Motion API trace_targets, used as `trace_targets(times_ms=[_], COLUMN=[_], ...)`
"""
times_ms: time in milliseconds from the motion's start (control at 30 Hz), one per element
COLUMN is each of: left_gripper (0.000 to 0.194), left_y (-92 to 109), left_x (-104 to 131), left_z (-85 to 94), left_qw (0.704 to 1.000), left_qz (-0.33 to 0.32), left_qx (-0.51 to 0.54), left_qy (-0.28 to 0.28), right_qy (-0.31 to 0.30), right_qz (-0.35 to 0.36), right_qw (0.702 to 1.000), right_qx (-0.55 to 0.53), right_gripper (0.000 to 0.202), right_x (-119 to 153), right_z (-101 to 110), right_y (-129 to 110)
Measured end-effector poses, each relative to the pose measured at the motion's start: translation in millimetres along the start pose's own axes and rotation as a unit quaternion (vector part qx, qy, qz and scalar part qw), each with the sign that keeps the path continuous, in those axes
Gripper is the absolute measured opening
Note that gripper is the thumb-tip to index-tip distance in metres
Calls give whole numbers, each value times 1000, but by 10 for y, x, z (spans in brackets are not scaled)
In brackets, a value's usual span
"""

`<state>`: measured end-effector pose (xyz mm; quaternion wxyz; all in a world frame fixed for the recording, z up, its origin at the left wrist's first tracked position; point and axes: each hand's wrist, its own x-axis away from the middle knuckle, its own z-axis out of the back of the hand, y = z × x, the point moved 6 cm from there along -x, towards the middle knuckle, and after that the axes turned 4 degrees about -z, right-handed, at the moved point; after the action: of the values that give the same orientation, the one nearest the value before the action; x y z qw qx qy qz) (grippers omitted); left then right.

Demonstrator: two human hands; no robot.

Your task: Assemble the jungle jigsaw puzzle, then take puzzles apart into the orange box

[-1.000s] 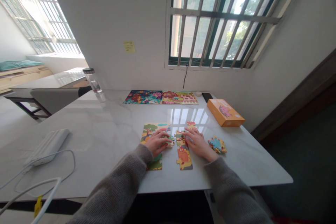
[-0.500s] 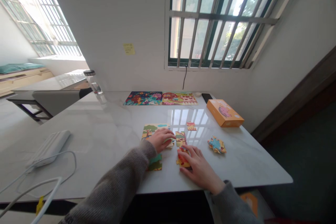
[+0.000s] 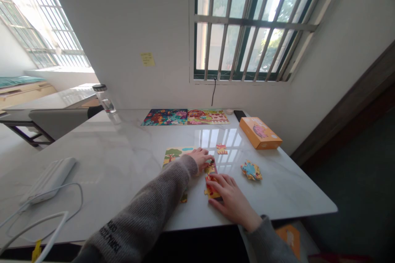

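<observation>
A short column of joined jigsaw pieces point(image 3: 211, 169) lies on the table before me, its upper piece under my left hand point(image 3: 200, 158). The left fingers are bent over that piece's top edge, and fingertips touch it. My right hand point(image 3: 231, 198) grips the lower red and yellow jigsaw piece point(image 3: 212, 192), thumb at its bottom and fingers across its top. To the left, a partly joined jigsaw section point(image 3: 171, 154) with a tree shows; my left hand and sleeve cover much of it. A loose jigsaw piece point(image 3: 221, 149) lies beyond the hands.
A small pile of jigsaw pieces point(image 3: 251, 170) sits right of my hands, with an orange box point(image 3: 261, 132) behind it. Two picture sheets point(image 3: 185, 117) lie along the wall by a black phone point(image 3: 239, 115). A bottle point(image 3: 105, 100) and a white power strip point(image 3: 49, 180) stand left.
My left hand has moved right, from the tree section onto the top of the column. My right hand stays at the lower piece. The view has shifted slightly.
</observation>
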<state>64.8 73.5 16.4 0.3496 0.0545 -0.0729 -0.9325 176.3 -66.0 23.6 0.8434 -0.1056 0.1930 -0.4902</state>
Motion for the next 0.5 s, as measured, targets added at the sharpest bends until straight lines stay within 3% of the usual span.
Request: trace_targets(times_ms=[233, 500], left_gripper=[30, 29], left_y=[-2, 117], left_x=[-15, -7], left_z=[-29, -26], left_qw=[998, 996], left_qz=[-33, -40], left_qx=[46, 63], left_qy=[39, 41], right_qy=[6, -12], right_qz=[-2, -10], right_qw=[1000, 1000], right_qx=[-4, -6], right_gripper=[47, 48], right_x=[26, 69], right_z=[-20, 1], right_y=[31, 159])
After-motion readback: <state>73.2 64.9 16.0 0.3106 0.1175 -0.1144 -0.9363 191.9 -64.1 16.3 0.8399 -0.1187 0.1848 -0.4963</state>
